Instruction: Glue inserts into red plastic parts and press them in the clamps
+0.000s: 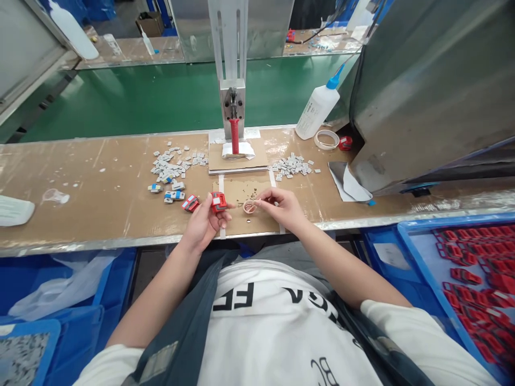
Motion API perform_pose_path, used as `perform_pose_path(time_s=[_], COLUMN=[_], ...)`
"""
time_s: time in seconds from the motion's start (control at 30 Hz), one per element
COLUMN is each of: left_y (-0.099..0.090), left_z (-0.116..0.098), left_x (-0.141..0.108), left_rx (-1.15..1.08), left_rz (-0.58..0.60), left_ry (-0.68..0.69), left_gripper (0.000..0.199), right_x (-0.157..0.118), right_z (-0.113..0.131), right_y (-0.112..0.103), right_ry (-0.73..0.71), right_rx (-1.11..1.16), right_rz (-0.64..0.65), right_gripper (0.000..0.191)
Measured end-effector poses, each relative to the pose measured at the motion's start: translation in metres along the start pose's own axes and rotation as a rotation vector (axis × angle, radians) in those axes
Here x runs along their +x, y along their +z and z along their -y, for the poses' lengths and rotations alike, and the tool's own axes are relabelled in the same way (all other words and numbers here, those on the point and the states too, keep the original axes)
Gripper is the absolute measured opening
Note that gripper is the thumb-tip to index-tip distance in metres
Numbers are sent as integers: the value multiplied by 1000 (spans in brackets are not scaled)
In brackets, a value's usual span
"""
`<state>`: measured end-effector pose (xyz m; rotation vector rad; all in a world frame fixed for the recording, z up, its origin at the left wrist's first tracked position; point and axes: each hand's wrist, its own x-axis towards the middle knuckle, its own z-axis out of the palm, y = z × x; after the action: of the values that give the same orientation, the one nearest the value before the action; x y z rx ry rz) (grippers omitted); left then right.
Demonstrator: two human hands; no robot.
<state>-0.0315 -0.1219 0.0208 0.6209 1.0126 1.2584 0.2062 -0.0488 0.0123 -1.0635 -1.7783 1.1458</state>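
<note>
My left hand [202, 224] holds a red toy car body [219, 202] between thumb and fingers, with a pale square patch showing on it. Just left of the fingertips another red toy car [190, 203] rests on the bench. My right hand [285, 208] is closed in a pinch at the edge of a small round dish [249, 207]. Something thin seems to reach from the fingertips into the dish, too small to name. White and blue toy cars [174, 196] sit left of the hands, near a pile of small grey pieces [171, 163].
A lever press with a red handle [234, 136] stands straight ahead. Behind it runs a green belt [161, 99]. To the right are more grey pieces [293, 166], a white bottle [317, 111] and a tape roll [326, 139]. A blue tray [418, 268] holds many red cars.
</note>
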Motion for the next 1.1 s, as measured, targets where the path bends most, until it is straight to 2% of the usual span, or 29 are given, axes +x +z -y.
perform_pose_path(time_s=[0.23,0.37,0.47,0.6,0.7,0.77,0.9,1.1], left_y=[10,14,20,28,30,30,26,15], left_z=[-4,-9,-14,-17,-12,-8,2,9], left_x=[-11,-16,-20,-26,-31,-33,-34,-35], left_rx=[-126,-193,-301,-364,-310,-263,-124,286], left_rz=[55,28,3,-34,-35,-23,2,35], left_ry=[-96,-135,-224,-288,-239,-203,-100,157], left_gripper=[48,54,58,49,29,24,42,58], right_x=[-6,-9,-11,-13,-14,-15,-14,-9], right_z=[-3,-4,-4,-4,-4,-5,-6,-3], right_y=[-4,-6,-6,-5,-5,-5,-4,-4], right_ry=[-62,-106,-149,-182,-178,-174,-153,-176], right_rx=[-10,-26,-41,-43,-57,-70,-80,-94], right_rz=[-25,-13,-7,-71,-100,-108,-126,-98], right_gripper=[28,23,22,21,24,27,29,29])
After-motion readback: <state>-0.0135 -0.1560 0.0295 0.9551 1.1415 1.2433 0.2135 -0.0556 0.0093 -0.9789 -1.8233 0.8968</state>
